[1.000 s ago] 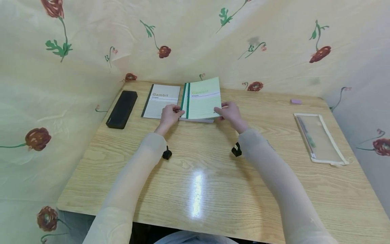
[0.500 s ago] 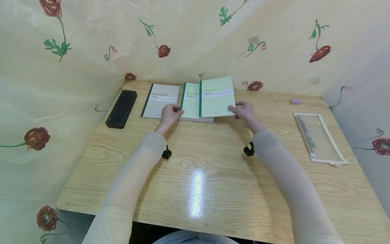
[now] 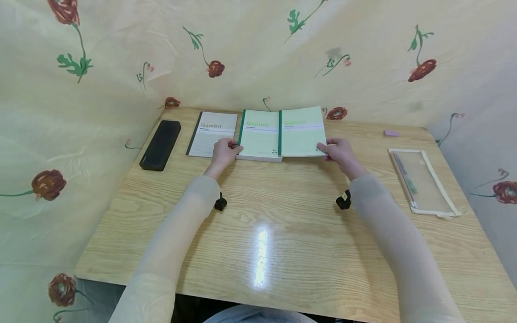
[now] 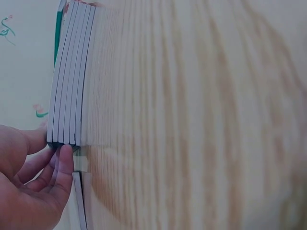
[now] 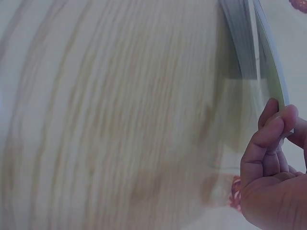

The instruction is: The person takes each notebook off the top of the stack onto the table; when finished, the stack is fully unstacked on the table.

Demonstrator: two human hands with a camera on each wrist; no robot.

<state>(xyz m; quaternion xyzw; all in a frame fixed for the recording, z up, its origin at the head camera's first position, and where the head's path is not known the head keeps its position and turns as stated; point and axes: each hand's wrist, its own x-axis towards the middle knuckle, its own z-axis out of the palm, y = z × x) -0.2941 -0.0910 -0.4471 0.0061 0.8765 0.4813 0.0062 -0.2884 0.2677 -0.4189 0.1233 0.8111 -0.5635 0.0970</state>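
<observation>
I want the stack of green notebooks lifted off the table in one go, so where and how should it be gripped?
Grip the stack of green notebooks at its near edge, coming from the front, one hand at each corner. The spines and near edges line up flush in the left wrist view, so fingers can clamp all of them. The left hand already holds the near left corner; the right hand pinches a separate green notebook beside it.

1. Both arms in pale sleeves reach from the lower frame toward its upper middle.
2. The left hand (image 3: 224, 151) sits left of centre, fingers curled in a pinch.
3. The right hand (image 3: 339, 151) sits right of centre, fingertips (image 5: 276, 125) pinched together.
</observation>
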